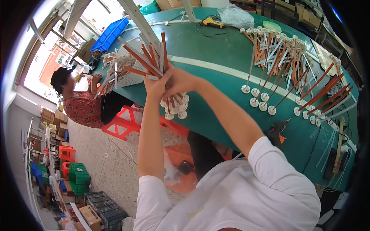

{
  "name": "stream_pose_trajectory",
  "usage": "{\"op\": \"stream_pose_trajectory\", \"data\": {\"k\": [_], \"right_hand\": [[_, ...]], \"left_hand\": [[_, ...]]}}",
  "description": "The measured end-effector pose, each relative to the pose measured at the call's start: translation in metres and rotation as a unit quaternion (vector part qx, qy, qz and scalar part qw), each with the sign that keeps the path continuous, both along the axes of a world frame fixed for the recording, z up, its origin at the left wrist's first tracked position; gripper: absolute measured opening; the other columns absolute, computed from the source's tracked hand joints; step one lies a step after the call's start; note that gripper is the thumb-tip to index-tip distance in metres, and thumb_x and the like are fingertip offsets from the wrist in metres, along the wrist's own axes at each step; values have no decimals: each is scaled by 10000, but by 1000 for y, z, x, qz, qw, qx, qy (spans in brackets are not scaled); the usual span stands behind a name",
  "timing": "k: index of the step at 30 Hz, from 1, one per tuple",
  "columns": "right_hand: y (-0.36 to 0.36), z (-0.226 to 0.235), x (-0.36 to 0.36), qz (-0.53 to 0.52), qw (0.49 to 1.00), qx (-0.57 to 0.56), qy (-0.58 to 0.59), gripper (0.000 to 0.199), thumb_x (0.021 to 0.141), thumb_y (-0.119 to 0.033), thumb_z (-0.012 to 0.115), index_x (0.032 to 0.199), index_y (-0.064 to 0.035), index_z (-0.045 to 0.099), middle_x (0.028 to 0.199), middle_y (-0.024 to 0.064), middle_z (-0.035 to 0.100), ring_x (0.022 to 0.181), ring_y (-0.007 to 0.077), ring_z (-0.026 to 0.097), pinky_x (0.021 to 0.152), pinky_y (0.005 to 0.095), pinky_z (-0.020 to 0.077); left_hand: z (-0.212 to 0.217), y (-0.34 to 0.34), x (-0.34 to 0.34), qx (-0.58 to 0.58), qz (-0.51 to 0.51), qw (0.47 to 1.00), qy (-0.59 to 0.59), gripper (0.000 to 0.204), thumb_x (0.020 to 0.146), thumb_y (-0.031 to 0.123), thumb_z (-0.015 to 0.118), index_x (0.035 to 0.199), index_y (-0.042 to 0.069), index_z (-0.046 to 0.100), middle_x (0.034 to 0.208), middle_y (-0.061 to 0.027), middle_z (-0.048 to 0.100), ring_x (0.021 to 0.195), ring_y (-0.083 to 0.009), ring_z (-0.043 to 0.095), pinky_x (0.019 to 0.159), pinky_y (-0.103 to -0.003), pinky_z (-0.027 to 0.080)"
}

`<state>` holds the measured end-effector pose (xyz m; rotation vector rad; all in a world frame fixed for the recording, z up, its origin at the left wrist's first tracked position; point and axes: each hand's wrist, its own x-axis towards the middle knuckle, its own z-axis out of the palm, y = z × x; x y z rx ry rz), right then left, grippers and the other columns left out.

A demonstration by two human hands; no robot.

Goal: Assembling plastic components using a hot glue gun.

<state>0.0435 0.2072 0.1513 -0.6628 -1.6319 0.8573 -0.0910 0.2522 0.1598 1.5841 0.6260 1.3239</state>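
Note:
My left hand (155, 85) and my right hand (181, 81) are both closed round a bundle of flat brown and silver strips (151, 63). The strips fan out above my fingers, and their white round ends (178, 109) cluster below my hands, past the table's near edge. Just left of the bundle, a white perforated basket (131, 77) holds more strips with white ends. To the right, several single strips with white discs (263, 97) lie spaced out on the green table (219, 92).
Many strips (277, 48) lie heaped at the back right, with another row (327, 96) at the far right. A glue gun (278, 131) lies near the front edge, a yellow tool (214, 22) at the back. A metal post (140, 19) rises beside the basket. A co-worker (83, 100) sits at left.

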Motion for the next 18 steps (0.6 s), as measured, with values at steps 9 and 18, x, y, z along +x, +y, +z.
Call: {"op": "stream_pose_trajectory", "data": {"k": [9, 18], "right_hand": [[-16, 0, 47, -73, 987, 30, -137, 1003, 583, -223, 896, 1414, -53, 361, 1364, 143, 496, 1260, 260, 481, 1059, 391, 395], [-7, 32, 26, -232, 881, 104, -400, 1011, 477, -240, 918, 1328, -23, 417, 1167, 177, 559, 1072, 326, 575, 890, 410, 497]], "left_hand": [[-2, -2, 5, -1, -39, 999, 23, 534, 716, -23, 804, 1184, 5, 547, 1039, -76, 662, 907, -172, 653, 792, -316, 545], [12, -5, -13, 3, -54, 993, 103, 424, 641, -22, 818, 1018, 15, 629, 934, -44, 658, 853, -163, 635, 737, -311, 531]]}}
